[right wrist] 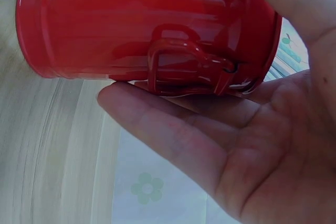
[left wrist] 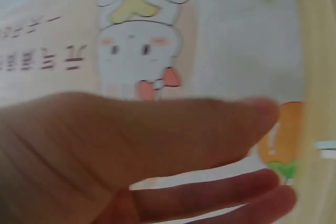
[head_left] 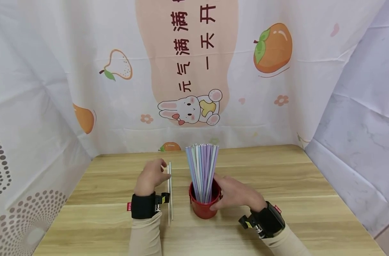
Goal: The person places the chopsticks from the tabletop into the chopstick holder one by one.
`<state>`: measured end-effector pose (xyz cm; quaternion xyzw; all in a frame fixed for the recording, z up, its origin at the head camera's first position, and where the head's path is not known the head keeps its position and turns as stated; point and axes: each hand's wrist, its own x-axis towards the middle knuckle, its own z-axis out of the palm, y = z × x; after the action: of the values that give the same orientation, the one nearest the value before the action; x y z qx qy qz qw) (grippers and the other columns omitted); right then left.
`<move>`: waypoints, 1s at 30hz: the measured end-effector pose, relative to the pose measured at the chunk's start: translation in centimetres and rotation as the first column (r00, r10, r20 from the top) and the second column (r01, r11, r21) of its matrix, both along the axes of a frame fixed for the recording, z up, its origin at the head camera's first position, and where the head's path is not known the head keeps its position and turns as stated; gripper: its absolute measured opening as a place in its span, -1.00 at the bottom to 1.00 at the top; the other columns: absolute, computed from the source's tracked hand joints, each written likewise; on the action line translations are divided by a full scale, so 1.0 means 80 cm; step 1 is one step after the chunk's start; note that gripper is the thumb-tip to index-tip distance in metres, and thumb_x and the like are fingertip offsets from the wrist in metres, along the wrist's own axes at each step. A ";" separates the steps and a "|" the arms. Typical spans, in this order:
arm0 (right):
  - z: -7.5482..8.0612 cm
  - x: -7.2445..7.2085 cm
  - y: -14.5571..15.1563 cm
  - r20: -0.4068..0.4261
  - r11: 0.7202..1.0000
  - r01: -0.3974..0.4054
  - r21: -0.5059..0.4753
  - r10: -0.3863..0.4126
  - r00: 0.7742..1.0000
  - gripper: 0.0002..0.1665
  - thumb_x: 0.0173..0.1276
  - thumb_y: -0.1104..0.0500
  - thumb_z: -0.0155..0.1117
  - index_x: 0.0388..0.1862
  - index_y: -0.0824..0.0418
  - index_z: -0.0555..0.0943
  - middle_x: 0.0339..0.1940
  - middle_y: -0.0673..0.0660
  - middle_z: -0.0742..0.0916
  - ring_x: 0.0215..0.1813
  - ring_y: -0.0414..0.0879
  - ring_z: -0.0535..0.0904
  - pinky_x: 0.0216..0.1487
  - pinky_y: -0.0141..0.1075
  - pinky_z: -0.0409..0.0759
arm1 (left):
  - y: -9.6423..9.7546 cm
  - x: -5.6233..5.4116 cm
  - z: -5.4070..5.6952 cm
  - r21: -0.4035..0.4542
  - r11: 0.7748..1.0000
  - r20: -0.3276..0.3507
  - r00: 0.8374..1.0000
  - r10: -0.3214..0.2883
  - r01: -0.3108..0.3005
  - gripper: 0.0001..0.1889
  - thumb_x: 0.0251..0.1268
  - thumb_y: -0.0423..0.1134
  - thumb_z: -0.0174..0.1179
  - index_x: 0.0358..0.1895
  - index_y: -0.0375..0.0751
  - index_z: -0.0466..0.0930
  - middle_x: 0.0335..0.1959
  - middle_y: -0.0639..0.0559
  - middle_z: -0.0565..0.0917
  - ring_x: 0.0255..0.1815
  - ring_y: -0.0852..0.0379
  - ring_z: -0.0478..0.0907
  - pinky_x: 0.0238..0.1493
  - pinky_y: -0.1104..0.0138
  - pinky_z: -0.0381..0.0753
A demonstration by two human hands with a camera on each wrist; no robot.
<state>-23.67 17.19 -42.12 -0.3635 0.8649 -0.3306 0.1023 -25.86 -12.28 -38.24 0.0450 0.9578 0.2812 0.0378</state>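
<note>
A small red metal bucket [head_left: 203, 210] stands upright on the table, holding a thick bunch of pastel straws [head_left: 202, 170] in purple, blue, white and pale green. My right hand [head_left: 234, 193] grips the bucket from its right side, thumb at the front and fingers reaching behind. Close up in the right wrist view, fingers lie along the red wall beside a wire handle loop [right wrist: 178, 66]. Two pale straws [head_left: 171, 204] lie side by side to the bucket's left. Over their far part hovers my left hand [head_left: 150, 176], thumb and fingers spread apart with nothing between them.
The wood-grain table [head_left: 287, 177] ends at a white printed cloth [head_left: 261, 110] hanging behind it. More cloth hangs along the left and right sides. Each wrist wears a black strap [head_left: 143, 206] with a small camera.
</note>
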 end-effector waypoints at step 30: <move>-0.001 -0.004 0.001 0.029 1.000 0.008 -0.003 -0.008 1.000 0.14 0.08 0.00 0.68 0.54 0.12 0.23 0.21 0.12 0.75 0.20 -0.05 0.71 0.22 -0.21 0.69 | -0.003 -0.043 -0.085 -0.036 0.990 0.238 0.961 0.142 -0.137 -0.79 -0.03 -0.46 0.41 -0.42 -0.33 0.51 -0.54 -0.11 0.61 -0.59 0.05 0.53 -0.53 0.30 0.48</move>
<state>-23.96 17.24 -42.17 -0.3553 0.8642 -0.3378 0.1129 -29.26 -12.53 -45.05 -0.0572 0.9496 0.2775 0.1341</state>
